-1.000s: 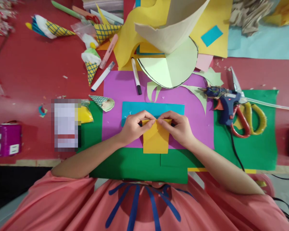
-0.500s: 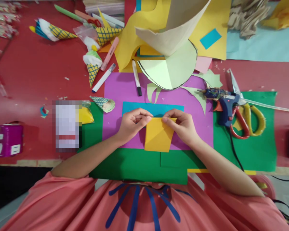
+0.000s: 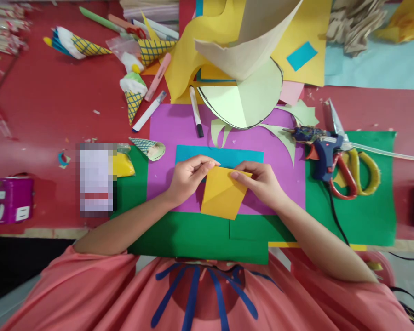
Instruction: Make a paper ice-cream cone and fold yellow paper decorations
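Orange-yellow paper square (image 3: 222, 193) lies tilted on purple sheet (image 3: 179, 133), lower edge over green sheet (image 3: 193, 234), just below blue rectangle (image 3: 224, 155).

Head view, only one avail.:
- Left hand (image 3: 188, 177): thumb + forefinger pinching top-left corner of square; other fingers curled.
- Right hand (image 3: 262, 181): fingertips pinching top-right edge, rest curled under.
- One diagonal crease visible across square.
- Progress (judgement): early. One fold made, square flat and open; no cone shape, no glue seen on it. Rolling/shaping appears left.
- Nearby: glue gun (image 3: 319, 147) + scissors (image 3: 352, 168) to right, untouched; black marker (image 3: 195, 110) above; finished paper cone (image 3: 133, 94) upper left.
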Available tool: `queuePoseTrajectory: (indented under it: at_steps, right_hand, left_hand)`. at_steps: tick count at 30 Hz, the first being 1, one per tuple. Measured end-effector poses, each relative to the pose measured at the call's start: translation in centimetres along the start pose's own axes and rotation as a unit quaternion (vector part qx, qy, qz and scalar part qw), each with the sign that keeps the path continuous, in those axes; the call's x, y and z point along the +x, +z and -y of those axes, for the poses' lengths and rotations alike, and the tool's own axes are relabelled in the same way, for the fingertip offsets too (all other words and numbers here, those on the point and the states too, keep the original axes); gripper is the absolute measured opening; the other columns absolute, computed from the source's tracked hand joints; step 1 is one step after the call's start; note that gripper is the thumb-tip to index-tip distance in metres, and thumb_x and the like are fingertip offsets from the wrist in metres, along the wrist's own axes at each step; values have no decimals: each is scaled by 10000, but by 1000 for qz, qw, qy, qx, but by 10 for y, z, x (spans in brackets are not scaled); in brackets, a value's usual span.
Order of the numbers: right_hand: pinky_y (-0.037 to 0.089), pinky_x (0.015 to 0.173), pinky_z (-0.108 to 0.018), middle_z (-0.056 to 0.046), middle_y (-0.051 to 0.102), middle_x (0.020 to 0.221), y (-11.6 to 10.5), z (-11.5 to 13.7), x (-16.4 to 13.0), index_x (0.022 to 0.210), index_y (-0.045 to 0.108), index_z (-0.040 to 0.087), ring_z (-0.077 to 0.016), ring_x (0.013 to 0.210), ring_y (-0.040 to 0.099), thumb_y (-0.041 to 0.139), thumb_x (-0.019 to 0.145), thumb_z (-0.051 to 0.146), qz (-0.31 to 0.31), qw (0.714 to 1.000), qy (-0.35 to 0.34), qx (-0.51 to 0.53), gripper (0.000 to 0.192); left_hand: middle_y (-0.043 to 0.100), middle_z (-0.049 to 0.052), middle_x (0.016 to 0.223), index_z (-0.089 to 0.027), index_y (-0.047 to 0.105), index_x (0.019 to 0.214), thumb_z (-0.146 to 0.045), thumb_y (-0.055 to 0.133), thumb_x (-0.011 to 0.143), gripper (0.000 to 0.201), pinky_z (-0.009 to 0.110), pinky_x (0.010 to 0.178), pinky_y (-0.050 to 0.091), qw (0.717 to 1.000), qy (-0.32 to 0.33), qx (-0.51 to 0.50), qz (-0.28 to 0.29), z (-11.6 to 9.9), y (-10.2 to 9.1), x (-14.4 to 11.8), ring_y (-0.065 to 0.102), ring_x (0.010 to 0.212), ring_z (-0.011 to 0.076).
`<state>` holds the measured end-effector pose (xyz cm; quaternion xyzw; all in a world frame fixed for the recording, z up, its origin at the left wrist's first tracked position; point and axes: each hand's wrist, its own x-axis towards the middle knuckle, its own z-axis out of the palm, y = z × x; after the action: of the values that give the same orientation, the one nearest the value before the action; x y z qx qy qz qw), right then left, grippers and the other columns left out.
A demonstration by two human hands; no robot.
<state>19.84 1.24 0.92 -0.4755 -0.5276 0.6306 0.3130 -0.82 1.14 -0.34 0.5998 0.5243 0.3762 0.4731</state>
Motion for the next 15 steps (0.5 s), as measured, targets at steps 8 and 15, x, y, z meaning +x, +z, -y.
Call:
queuePoseTrajectory:
  at_steps: [8, 15]
  right_hand:
    - [311, 483, -221, 45, 500, 575, 1, -5, -3, 632, 523, 173, -63, 521, 416, 651, 854, 381, -88, 994, -52, -39, 330]
    - [366, 469, -219, 27, 562, 609, 2, -3, -5, 687, 599, 172, -69, 516, 479, 662, 852, 412, -93, 995, -47, 10, 298]
  left_hand:
    - [727, -2, 808, -261, 462, 1323, -372, 660, 864, 512, 164, 547, 506, 978, -29, -146, 147, 9, 5, -6, 685, 665, 112]
    - [652, -30, 665, -299, 435, 1364, -415, 643, 871, 547, 188, 480, 474, 979, -67, -155, 118, 6, 3, -7, 618, 547, 109]
